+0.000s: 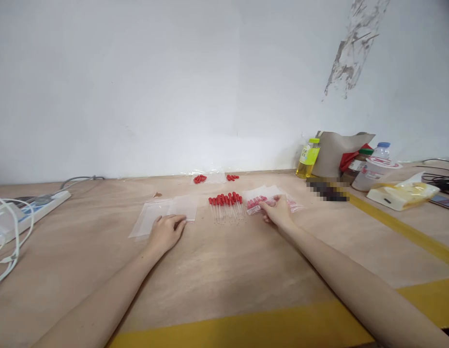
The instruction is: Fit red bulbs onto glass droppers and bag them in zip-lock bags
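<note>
A stack of clear flat plastic bags (148,215) lies left of the middle of the table. My left hand (167,232) rests on their near edge, thumb and forefinger closed together at the rim of one. In the centre lies a row of droppers (226,205) with red rubber bulbs pointing away from me and thin clear tubes towards me. To their right, my right hand (278,212) pinches a clear zip bag (256,204) with several red-bulbed pieces inside. Its fingers partly cover the bag, which lies on the table.
Loose red bulbs (200,179) lie on clear plastic by the wall. At left are a power strip (43,210) and white cables (16,241). A yellow bottle (307,159), a grey bag (329,152), a tub (375,174) and a tissue pack (402,193) stand at right. Yellow tape (246,326) marks the near edge.
</note>
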`<state>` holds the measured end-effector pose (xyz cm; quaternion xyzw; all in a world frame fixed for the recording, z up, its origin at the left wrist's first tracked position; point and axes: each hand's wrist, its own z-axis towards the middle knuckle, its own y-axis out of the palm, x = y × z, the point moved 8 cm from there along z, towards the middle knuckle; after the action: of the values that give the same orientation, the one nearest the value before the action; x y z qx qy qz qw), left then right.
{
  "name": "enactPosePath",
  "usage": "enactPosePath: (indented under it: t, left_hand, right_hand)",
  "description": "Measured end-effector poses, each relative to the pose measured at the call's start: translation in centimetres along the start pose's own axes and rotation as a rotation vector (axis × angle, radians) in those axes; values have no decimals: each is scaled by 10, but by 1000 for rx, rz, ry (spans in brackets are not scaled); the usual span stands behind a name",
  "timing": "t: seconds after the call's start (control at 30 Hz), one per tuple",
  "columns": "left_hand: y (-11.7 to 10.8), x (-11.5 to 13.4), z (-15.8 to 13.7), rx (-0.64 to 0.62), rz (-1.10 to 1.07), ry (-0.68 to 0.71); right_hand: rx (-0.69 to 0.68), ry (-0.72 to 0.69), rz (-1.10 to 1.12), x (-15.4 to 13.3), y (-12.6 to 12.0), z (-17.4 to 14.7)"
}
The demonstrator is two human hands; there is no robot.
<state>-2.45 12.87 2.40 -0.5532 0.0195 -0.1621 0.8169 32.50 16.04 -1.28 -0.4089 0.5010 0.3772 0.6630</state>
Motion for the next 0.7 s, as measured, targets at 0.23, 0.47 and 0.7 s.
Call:
enactPosePath:
  t: [0.23, 0.47, 0.7]
  left_hand:
    - [-6, 9, -1, 64, 65, 73]
    - [-32, 25, -11, 183, 23, 69]
    - [-14, 77, -45, -264, -580, 36]
  right_hand:
    - [263, -240, -638, -46, -25, -25]
    - [158, -555, -862, -64, 3, -47]
    - [83, -568, -973, -66, 16, -50]
